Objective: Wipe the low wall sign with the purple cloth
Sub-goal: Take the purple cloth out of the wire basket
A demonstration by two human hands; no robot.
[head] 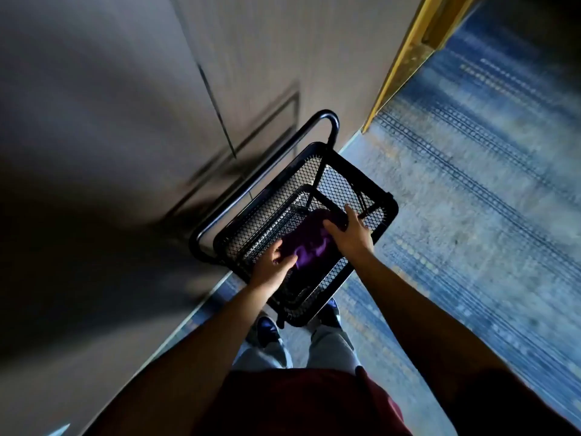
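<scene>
Both hands (273, 266) (349, 235) around purple cloth (309, 243).

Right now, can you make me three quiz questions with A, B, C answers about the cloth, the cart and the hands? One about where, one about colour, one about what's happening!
1. Where is the purple cloth?
A. On the carpet
B. In the black mesh cart
C. Hanging on the wall

2. What colour is the patterned carpet?
A. Blue
B. Red
C. Green

3. What are the hands doing?
A. Both hang free
B. Both push the cart handle
C. The left hand and the right hand are both on the cloth

Answers:
1. B, the cloth lies inside the cart's top mesh basket.
2. A, the floor beside the cart shows blue stripes and dots.
3. C, the left hand's fingers curl on the cloth's near edge and the right hand holds its far side.
</scene>
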